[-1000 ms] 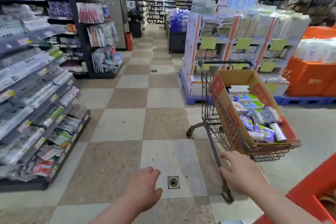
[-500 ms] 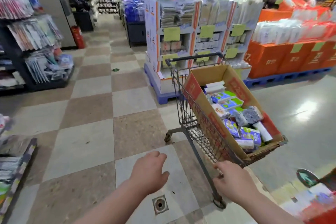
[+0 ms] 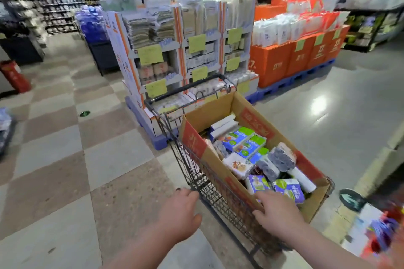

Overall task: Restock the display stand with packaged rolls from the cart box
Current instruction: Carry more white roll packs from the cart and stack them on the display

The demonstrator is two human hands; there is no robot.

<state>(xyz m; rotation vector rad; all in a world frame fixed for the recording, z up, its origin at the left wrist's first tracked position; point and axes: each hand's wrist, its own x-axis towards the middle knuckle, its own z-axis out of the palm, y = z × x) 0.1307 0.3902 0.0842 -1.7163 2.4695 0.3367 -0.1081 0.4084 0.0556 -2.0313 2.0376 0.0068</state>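
A wire shopping cart [image 3: 197, 172] stands in front of me with an open cardboard box [image 3: 220, 113] inside it. The box holds several packages, among them grey packaged rolls [image 3: 282, 157] and a white roll [image 3: 302, 179]. My right hand [image 3: 277, 214] rests on the near edge of the box with fingers spread. My left hand [image 3: 179, 212] hovers just left of the cart's wire side, fingers loosely curved, holding nothing. Beyond the cart stands a white and orange display stand [image 3: 181, 50] with shelves of packs and yellow price tags.
Orange boxes [image 3: 293, 57] topped with white bags sit on a blue pallet right of the stand. A red extinguisher [image 3: 15, 76] stands far left. Dark shelving lines the back. Checkered floor [image 3: 65, 159] lies open to my left, grey floor to the right.
My view has swung right and closer to the cart. My right hand has moved up onto the box's near edge; my left hand has come up beside the cart.
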